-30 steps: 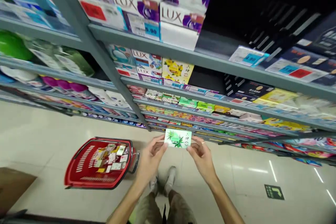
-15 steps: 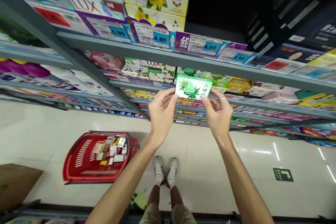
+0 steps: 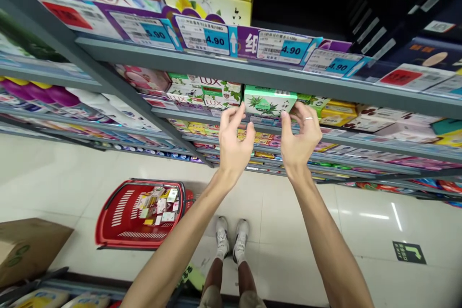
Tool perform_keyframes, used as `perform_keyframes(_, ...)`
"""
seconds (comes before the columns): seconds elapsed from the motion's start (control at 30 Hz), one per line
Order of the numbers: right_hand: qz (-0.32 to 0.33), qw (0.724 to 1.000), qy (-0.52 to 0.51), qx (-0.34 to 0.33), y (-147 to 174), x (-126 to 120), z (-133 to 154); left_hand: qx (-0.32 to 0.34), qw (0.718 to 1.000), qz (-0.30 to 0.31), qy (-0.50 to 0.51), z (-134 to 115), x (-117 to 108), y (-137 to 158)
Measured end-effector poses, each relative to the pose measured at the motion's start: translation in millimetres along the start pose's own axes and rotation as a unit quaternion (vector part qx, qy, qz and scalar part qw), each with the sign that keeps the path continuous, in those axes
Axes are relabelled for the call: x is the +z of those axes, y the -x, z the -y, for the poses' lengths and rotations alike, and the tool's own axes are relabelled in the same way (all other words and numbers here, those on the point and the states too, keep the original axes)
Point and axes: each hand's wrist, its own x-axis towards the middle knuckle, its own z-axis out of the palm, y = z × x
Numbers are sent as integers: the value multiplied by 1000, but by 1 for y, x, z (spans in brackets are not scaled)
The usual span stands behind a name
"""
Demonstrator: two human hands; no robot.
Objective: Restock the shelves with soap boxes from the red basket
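A green-and-white soap box (image 3: 269, 102) with aloe leaves printed on its front sits at the shelf opening, level with the row beside it. My right hand (image 3: 300, 139), wearing a ring, grips the box's right end, thumb at the front and fingers at the side. Near the lower left corner of the box is my left hand (image 3: 235, 142). Its thumb stands apart from the fingers and nothing is held in it; the fingertips are at the box's edge, and I cannot tell whether they touch. LUX soap boxes (image 3: 205, 91) stand just left of it.
An upper shelf edge (image 3: 216, 62) with price tags runs above my hands. On the floor at left stands a red shopping basket (image 3: 119, 243) with several small boxes inside. A cardboard box (image 3: 32, 250) lies further left. Yellow boxes (image 3: 337, 113) fill the shelf to the right.
The soap box, held before the shelf between both hands, has moved back into the shelf row. My left hand has let go of its left end, while the right stays at the right end.
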Motion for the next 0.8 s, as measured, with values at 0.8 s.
perform_keyframes(0.8, -9, 986, 166, -33, -5, 10, -10, -42, 998, 46, -28, 8, 1, 10)
